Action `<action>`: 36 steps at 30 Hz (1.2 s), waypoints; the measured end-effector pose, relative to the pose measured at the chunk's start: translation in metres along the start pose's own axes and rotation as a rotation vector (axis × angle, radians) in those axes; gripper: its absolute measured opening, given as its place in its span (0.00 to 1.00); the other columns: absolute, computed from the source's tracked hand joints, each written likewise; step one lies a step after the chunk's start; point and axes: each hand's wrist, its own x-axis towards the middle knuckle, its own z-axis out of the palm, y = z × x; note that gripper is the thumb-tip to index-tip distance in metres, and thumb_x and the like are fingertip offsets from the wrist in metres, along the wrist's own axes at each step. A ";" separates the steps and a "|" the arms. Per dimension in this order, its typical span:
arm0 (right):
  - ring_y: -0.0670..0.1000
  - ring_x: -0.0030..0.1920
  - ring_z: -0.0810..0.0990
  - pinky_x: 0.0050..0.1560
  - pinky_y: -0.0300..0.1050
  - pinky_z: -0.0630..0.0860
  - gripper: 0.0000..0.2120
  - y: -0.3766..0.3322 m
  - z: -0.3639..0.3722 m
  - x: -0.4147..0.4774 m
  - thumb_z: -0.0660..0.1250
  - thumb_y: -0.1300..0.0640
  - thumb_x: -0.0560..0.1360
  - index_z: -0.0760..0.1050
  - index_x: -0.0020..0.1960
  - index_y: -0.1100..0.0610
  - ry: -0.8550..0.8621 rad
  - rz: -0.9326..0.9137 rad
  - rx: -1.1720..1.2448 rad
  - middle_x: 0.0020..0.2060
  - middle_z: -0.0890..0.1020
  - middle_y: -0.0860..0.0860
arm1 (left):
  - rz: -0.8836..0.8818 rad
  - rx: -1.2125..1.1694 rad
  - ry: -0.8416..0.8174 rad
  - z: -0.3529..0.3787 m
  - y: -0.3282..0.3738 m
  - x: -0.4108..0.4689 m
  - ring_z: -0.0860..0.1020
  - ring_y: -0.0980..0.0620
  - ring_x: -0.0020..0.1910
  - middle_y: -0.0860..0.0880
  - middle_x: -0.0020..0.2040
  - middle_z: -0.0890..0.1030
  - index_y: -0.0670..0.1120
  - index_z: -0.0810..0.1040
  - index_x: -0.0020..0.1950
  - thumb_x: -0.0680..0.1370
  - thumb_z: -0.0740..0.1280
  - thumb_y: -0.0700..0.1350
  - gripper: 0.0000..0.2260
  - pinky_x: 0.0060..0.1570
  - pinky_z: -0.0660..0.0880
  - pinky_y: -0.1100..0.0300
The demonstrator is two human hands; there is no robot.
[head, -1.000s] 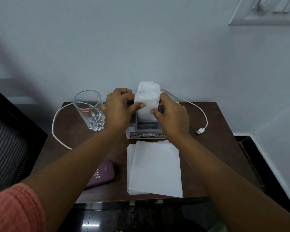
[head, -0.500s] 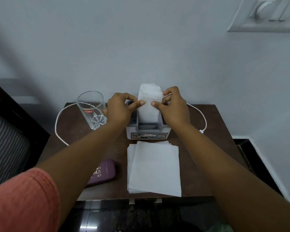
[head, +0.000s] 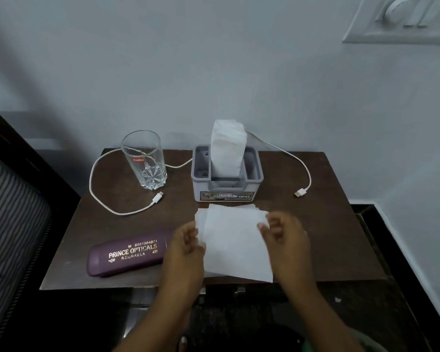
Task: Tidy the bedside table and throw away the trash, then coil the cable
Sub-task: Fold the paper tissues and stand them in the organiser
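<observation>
A flat stack of loose white tissues (head: 235,246) lies at the front middle of the dark brown bedside table (head: 333,232). My left hand (head: 186,250) curls on the stack's left edge and my right hand (head: 286,237) pinches its upper right corner. Behind the stack stands a grey tissue holder (head: 226,185) with a folded wad of tissues (head: 228,148) upright in its slot. A white cable (head: 307,174) runs behind the holder, with one plug lying at the right and the other near the glass.
An empty clear glass (head: 144,161) stands at the back left inside the cable's loop. A purple spectacle case (head: 127,255) lies at the front left. A striped cushion in a dark frame (head: 10,212) borders the left side. The wall is close behind the table.
Both hands let go of the tissue wad in the holder and came back to the flat tissue stack at the front. The view dropped lower.
</observation>
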 end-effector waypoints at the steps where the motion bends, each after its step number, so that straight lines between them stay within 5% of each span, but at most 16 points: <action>1: 0.48 0.48 0.76 0.50 0.43 0.74 0.07 0.006 0.004 -0.014 0.69 0.55 0.73 0.77 0.51 0.51 -0.025 -0.061 -0.095 0.49 0.78 0.46 | -0.026 0.012 -0.005 0.002 -0.006 0.000 0.73 0.50 0.57 0.46 0.58 0.75 0.45 0.70 0.59 0.77 0.56 0.27 0.17 0.58 0.69 0.57; 6: 0.41 0.53 0.71 0.55 0.29 0.63 0.10 0.000 0.029 -0.046 0.67 0.57 0.74 0.78 0.55 0.52 -0.195 -0.321 -0.225 0.54 0.77 0.44 | -0.102 0.170 0.028 0.002 -0.028 0.008 0.69 0.45 0.66 0.43 0.68 0.69 0.37 0.61 0.72 0.76 0.51 0.24 0.25 0.64 0.67 0.55; 8: 0.44 0.53 0.73 0.55 0.33 0.67 0.11 -0.003 0.037 -0.050 0.68 0.56 0.74 0.78 0.56 0.53 -0.240 -0.356 -0.248 0.54 0.77 0.46 | -0.151 0.196 0.046 0.000 -0.031 0.013 0.70 0.43 0.66 0.39 0.69 0.70 0.36 0.62 0.72 0.76 0.51 0.25 0.24 0.63 0.68 0.53; 13: 0.48 0.51 0.76 0.50 0.41 0.75 0.06 0.002 0.034 -0.054 0.65 0.59 0.75 0.78 0.50 0.54 -0.255 -0.337 -0.342 0.52 0.77 0.48 | -0.239 0.253 -0.079 0.003 -0.022 0.022 0.79 0.43 0.47 0.39 0.51 0.81 0.39 0.77 0.54 0.77 0.60 0.37 0.09 0.48 0.75 0.53; 17: 0.47 0.49 0.76 0.49 0.38 0.73 0.06 0.010 0.022 -0.055 0.63 0.61 0.76 0.78 0.47 0.55 -0.274 -0.312 -0.334 0.51 0.78 0.48 | -0.241 0.283 -0.124 0.014 -0.007 0.026 0.79 0.41 0.51 0.39 0.51 0.82 0.39 0.79 0.52 0.75 0.67 0.49 0.14 0.57 0.76 0.47; 21: 0.46 0.51 0.76 0.49 0.33 0.71 0.07 0.015 0.016 -0.055 0.63 0.62 0.76 0.78 0.51 0.54 -0.281 -0.291 -0.322 0.52 0.78 0.48 | -0.225 0.250 -0.062 0.022 0.000 0.032 0.80 0.40 0.50 0.40 0.47 0.83 0.40 0.81 0.44 0.74 0.69 0.46 0.09 0.56 0.77 0.46; 25: 0.43 0.55 0.73 0.48 0.24 0.66 0.10 -0.004 0.013 -0.050 0.63 0.55 0.77 0.75 0.57 0.52 -0.129 -0.088 -0.066 0.55 0.77 0.45 | -0.227 0.060 -0.088 0.023 0.003 0.024 0.81 0.41 0.46 0.37 0.47 0.83 0.41 0.80 0.39 0.76 0.67 0.43 0.08 0.54 0.77 0.45; 30: 0.47 0.60 0.75 0.58 0.37 0.69 0.22 -0.034 0.025 -0.035 0.66 0.47 0.74 0.72 0.65 0.54 -0.137 0.299 0.320 0.60 0.77 0.48 | -0.169 -0.035 -0.134 0.023 0.004 0.010 0.79 0.42 0.42 0.35 0.44 0.82 0.40 0.81 0.45 0.77 0.65 0.45 0.09 0.47 0.77 0.46; 33: 0.45 0.52 0.79 0.51 0.32 0.72 0.18 -0.043 0.029 -0.037 0.67 0.45 0.73 0.77 0.58 0.54 -0.108 0.331 0.393 0.49 0.81 0.44 | -0.137 -0.062 -0.142 0.028 0.006 0.001 0.79 0.46 0.38 0.41 0.38 0.82 0.42 0.80 0.41 0.78 0.63 0.43 0.10 0.42 0.75 0.53; 36: 0.46 0.47 0.81 0.52 0.44 0.78 0.08 -0.043 0.032 -0.040 0.68 0.46 0.72 0.79 0.46 0.48 -0.044 0.310 0.467 0.44 0.84 0.45 | -0.115 -0.097 -0.138 0.031 0.010 -0.007 0.80 0.46 0.38 0.41 0.38 0.83 0.41 0.81 0.42 0.78 0.62 0.42 0.10 0.42 0.76 0.54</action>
